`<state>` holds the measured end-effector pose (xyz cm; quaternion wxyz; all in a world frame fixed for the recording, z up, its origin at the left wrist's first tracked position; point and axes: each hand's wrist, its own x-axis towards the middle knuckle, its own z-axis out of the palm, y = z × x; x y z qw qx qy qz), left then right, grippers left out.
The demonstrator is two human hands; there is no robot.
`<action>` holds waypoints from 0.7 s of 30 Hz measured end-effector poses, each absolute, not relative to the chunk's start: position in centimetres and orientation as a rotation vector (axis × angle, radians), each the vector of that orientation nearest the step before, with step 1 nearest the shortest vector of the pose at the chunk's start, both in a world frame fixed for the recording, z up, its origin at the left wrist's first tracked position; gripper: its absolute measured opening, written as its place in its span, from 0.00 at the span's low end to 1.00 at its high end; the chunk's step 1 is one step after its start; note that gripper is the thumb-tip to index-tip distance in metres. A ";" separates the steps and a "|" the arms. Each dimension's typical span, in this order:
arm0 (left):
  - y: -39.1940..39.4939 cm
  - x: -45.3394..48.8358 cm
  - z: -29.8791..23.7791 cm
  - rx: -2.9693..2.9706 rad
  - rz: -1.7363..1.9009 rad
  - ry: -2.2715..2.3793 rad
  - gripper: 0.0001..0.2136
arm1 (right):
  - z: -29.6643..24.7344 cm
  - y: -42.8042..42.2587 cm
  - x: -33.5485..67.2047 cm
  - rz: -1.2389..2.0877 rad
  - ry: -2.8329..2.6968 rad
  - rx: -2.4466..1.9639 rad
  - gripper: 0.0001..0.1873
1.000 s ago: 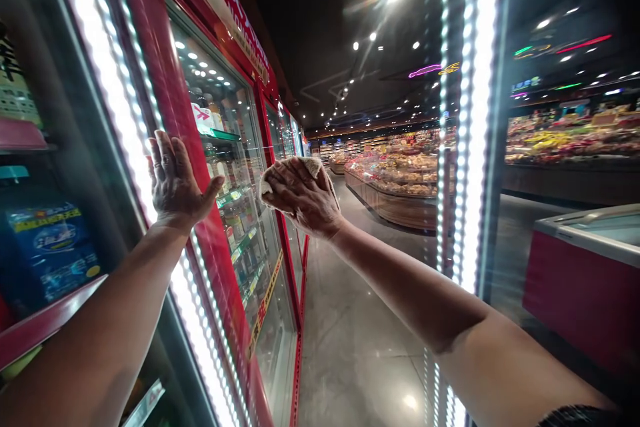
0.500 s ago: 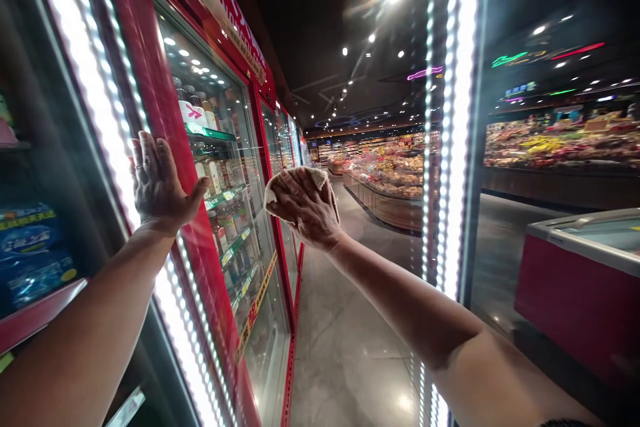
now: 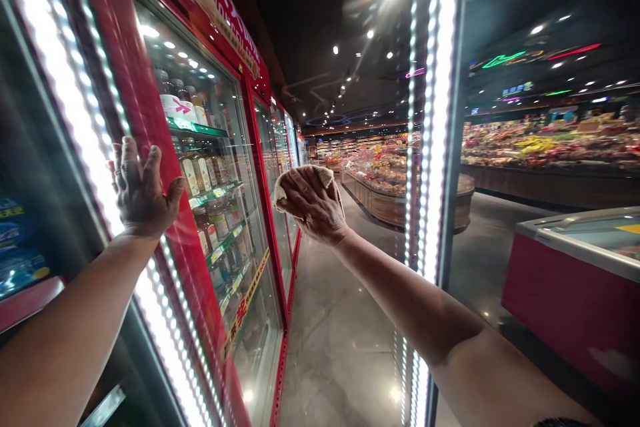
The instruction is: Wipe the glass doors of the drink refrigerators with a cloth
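Note:
My right hand (image 3: pixel 319 210) lies over a folded beige cloth (image 3: pixel 285 192), its palm pressing the cloth toward what looks like a clear glass pane; the contact itself is hidden. At the left, my left hand (image 3: pixel 143 203) has its fingers spread and holds nothing. It is up against the bright light strip (image 3: pixel 83 90) and the red frame (image 3: pixel 145 110) of a drinks fridge; whether it touches them I cannot tell. Beyond the hands stands a closed glass fridge door (image 3: pixel 260 340) with bottles (image 3: pixel 200 173) on shelves behind it.
Another bright vertical light strip (image 3: pixel 440 67) runs down right of my right hand. A magenta chest freezer (image 3: pixel 565 300) stands at the right. A curved produce stand (image 3: pixel 380 203) sits farther off, past the shiny floor (image 3: pixel 340 347). Blue packages (image 3: pixel 20 247) show at far left.
The view has shifted a little, so the fridges and light strips sit farther left. My right hand with the cloth has moved slightly right in view, and my left hand appears farther left.

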<state>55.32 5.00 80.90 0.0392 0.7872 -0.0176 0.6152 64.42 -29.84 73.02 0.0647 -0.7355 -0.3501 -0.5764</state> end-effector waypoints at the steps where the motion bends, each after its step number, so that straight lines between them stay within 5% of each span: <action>1: 5.1 55.4 80.7 2.400 1.906 -0.060 0.37 | 72.9 -30.3 64.6 -1.755 -1.090 -2.225 0.32; 21: 3.3 55.4 77.5 2.445 1.972 -0.065 0.42 | 72.8 -36.7 67.7 -1.712 -0.752 -2.182 0.30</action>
